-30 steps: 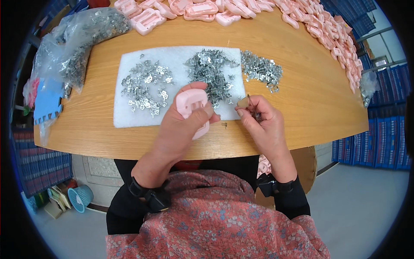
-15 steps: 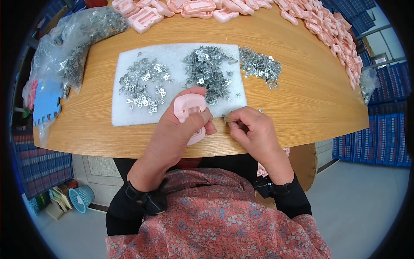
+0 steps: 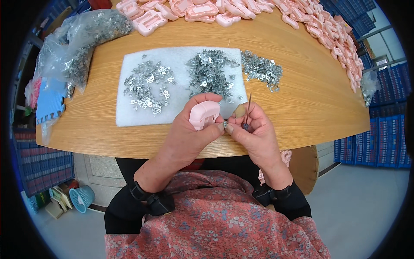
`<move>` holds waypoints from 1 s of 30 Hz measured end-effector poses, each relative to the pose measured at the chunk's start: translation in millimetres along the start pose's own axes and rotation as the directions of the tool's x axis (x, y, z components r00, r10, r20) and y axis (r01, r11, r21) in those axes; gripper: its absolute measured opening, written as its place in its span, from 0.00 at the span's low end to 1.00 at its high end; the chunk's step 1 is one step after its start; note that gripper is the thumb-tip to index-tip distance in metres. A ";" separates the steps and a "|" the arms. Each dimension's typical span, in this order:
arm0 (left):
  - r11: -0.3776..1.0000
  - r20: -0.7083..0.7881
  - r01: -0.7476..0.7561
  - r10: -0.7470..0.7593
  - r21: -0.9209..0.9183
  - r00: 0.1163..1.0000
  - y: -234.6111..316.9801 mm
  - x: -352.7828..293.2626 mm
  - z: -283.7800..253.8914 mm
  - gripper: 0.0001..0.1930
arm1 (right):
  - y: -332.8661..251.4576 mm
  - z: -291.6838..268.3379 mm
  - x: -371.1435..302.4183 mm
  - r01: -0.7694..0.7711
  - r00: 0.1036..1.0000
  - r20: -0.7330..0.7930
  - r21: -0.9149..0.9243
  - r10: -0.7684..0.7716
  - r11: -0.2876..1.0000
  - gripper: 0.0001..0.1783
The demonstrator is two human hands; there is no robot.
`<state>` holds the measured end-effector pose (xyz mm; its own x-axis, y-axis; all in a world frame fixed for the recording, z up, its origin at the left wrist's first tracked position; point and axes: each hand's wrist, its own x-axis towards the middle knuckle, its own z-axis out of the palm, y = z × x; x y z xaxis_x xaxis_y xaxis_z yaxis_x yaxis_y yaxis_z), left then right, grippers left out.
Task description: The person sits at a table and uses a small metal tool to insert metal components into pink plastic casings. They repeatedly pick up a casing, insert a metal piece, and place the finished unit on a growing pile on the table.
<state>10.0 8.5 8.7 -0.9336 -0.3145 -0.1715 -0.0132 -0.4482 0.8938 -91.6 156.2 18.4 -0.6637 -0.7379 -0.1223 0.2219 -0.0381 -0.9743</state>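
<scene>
Nearest, a floral smock (image 3: pixel 215 216), with black sleeves (image 3: pixel 123 220) to either side and dark bands (image 3: pixel 160 204) at the wrists. Ahead, over the near part of the table (image 3: pixel 310 99), both hands close together, thumbs almost meeting.

In the left hand (image 3: pixel 187 136), a shell (image 3: pixel 198 115), pink and tilted: fingers round the far side, thumb along the near side, low on the right. Cradled in the curve between thumb and fingers, well to the left of the right palm.

Between the thumb tips, at the lower right of the shell, a small metal clip (image 3: pixel 225 124); impossible to tell whether touching the shell or just beside.

In the right hand (image 3: pixel 257 133), thumb and fingers drawn in narrow at the clip, with a thin dark rod (image 3: pixel 249 101) held among the fingers, pointing up and away. By the forefinger tip, a tan pad (image 3: pixel 239 111), worn or pinched unclear.

Just beyond the hands, a white mat (image 3: pixel 180 73), with a loose pile (image 3: pixel 148 84) of metal pieces on the left and a denser pile (image 3: pixel 209 71) on the right, behind the shell. Beside the mat's right edge, on bare wood, a third pile (image 3: pixel 263 70).

Farther left, a clear bag (image 3: pixel 79 47) of metal pieces, above a blue tile (image 3: pixel 49 101). Along the far edge, more pink shells (image 3: pixel 201 11), with a long heap (image 3: pixel 321 36) down the right. Beyond, blue racks (image 3: pixel 384 140).
</scene>
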 end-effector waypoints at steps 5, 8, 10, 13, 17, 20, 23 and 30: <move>0.998 0.037 0.006 -0.009 0.065 0.999 4.2 -1.5 -4.0 0.24 | -2.1 -6.3 1.1 -0.003 1.000 0.014 -0.114 0.004 0.993 0.10; 0.985 0.075 -0.003 -0.010 0.173 0.997 5.6 0.7 -7.5 0.24 | -17.9 -7.2 2.7 -0.012 0.998 0.063 -0.239 0.028 0.971 0.10; 0.973 0.107 -0.024 -0.001 0.231 0.994 4.2 1.5 -7.6 0.24 | -24.2 -5.2 4.4 -0.026 0.991 0.120 -0.298 0.064 0.954 0.10; 0.962 0.137 -0.015 -0.023 0.273 0.990 7.4 0.9 -6.6 0.24 | -28.4 -7.5 5.9 -0.069 0.975 0.172 -0.366 0.140 0.928 0.11; 0.992 0.161 0.121 -0.125 0.034 0.979 8.1 0.2 -9.3 0.25 | -19.8 -13.4 5.2 -0.033 0.989 0.131 -0.294 0.075 0.955 0.11; 0.922 0.199 0.303 -0.259 -0.242 0.945 11.6 -0.2 -14.3 0.25 | -17.1 -10.8 4.0 -0.001 0.998 0.066 -0.144 0.010 0.990 0.12; 0.842 0.192 0.367 -0.316 -0.396 0.929 15.2 -2.0 -14.1 0.25 | -12.4 -5.8 4.1 0.053 0.997 0.052 -0.017 -0.052 0.998 0.12; 0.949 0.054 0.172 -0.164 -0.264 0.985 1.8 -3.5 -5.0 0.25 | -0.4 10.6 0.4 0.053 0.999 0.004 0.049 -0.053 0.997 0.12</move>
<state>15.1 4.6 8.8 -0.9369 -0.1911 -0.2928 -0.0790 -0.7002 0.7096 -84.3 148.8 20.8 -0.6718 -0.7374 -0.0698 0.2213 -0.1100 -0.9690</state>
